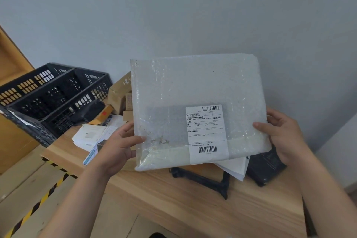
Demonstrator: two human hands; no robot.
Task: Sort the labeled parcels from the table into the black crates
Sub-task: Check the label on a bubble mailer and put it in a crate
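Note:
A large white bubble-wrap parcel (195, 91) with a white barcode label is held upright above the wooden table (193, 199), its label side facing me. My left hand (119, 147) grips its lower left edge, thumb on the front. My right hand (284, 133) grips its right edge the same way. Two black crates (48, 94) stand side by side at the table's far left. Both look empty.
Brown cardboard boxes (119, 92) sit behind the parcel beside the crates. White paper envelopes (92, 135) and a black bag (90, 110) lie left of my left hand. Black poly mailers (266, 166) lie under the parcel at right. Yellow-black tape (38, 206) marks the floor.

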